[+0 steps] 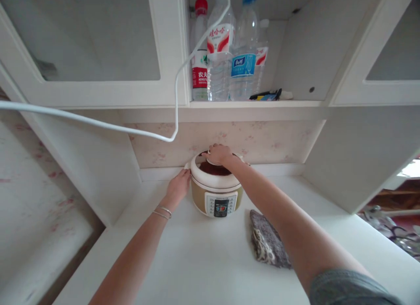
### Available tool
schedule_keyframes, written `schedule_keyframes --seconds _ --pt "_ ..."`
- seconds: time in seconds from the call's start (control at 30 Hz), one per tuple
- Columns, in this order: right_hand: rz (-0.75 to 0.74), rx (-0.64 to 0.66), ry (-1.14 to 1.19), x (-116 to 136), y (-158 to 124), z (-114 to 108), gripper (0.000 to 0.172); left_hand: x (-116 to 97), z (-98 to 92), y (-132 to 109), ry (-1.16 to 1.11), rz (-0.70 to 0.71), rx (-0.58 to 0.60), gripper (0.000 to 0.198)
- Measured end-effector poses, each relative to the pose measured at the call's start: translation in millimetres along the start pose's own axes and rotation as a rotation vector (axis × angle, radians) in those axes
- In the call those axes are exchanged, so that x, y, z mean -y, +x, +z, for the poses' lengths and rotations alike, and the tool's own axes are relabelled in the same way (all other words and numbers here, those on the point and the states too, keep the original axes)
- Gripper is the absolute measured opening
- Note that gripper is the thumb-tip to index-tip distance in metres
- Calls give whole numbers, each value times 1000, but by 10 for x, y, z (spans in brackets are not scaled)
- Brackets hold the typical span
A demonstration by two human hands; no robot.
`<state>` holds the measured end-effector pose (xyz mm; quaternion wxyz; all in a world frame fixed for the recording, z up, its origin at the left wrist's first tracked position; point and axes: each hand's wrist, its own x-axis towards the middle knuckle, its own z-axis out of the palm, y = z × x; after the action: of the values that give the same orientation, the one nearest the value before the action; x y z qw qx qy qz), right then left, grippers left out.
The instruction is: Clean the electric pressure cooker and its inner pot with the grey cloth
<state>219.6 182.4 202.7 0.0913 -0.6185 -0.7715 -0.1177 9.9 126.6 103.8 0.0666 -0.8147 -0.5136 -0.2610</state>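
Observation:
An electric cooker [200,195] with a cream rim, gold-brown sides and a control panel on its front stands upright on the white counter, close to the back wall. On top is its dark lid [215,168]. My right hand [219,154] lies over the middle of that lid, fingers curled around the lid knob, which is mostly covered. At the cooker's left side, my left hand [179,187] has its fingers closed at the side handle [187,166]. Two thin bracelets circle my left wrist.
A folded grey-brown cloth [269,241] lies on the counter [203,265], right of the cooker. Several plastic bottles [243,64] stand on the open shelf above, with small packets [267,95] beside them. A white cable [131,131] hangs across the upper left.

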Motion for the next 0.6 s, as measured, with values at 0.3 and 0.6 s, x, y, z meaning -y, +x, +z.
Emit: schedule_keyframes --seconds 0.3,0.6 --pt "-84 -10 2 -50 22 26 53 133 53 39 -42 45 29 43" --pt "-10 28 13 54 105 45 47 39 -34 115 23 -10 71 33"
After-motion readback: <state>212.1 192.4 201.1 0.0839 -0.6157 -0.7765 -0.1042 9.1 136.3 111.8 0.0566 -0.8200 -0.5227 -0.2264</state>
